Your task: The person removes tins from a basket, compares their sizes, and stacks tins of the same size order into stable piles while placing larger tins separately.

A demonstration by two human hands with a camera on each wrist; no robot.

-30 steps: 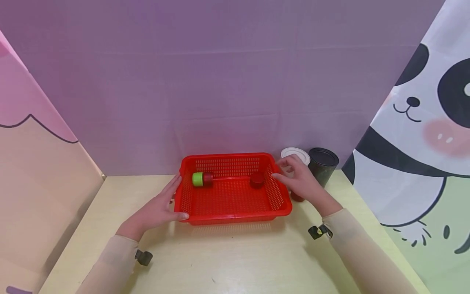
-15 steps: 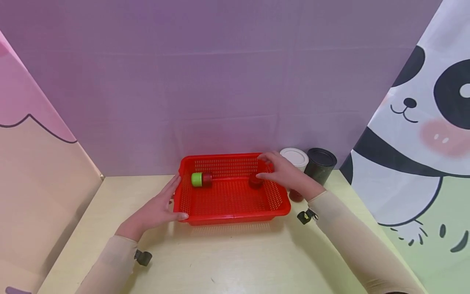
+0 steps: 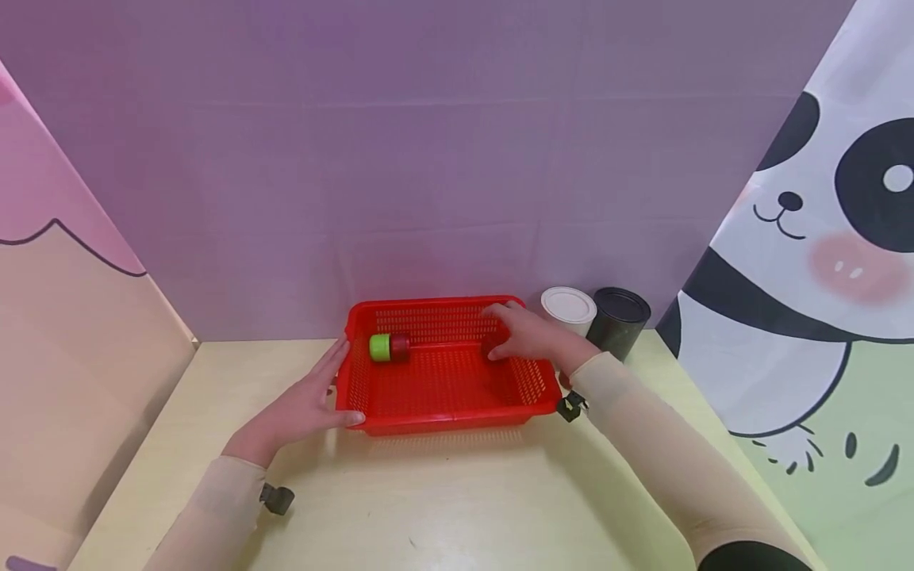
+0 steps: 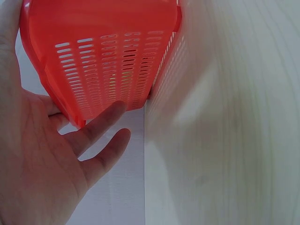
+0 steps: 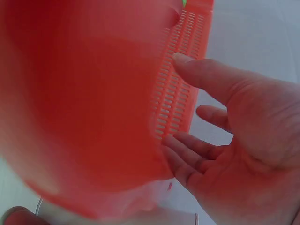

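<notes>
A red plastic basket [image 3: 450,417] with slotted walls sits on the table. My left hand [image 3: 300,416] rests along its left side, fingertips at the rim and thumb on the front left corner. In the left wrist view, two of that hand's fingers [image 4: 105,157] extend beside the basket wall. Over the basket's right part my right hand [image 3: 531,333] reaches in, thumb and fingers spread apart. Just beneath it is a dark red round object [image 3: 491,342], mostly covered by the hand. A green and dark red cylindrical thing [image 3: 389,347] lies on the basket's left side.
Behind the right forearm stand a white lidded can [image 3: 569,306] and a black lidded can [image 3: 621,317]. Outside the basket's right side, another dark red round thing [image 5: 21,216] partly shows in the right wrist view. A purple cloth wall [image 3: 443,159] rises behind the table.
My right hand has moved left and down, from the basket's right rim to over the dark red round object inside. The left hand has stayed at the basket.
</notes>
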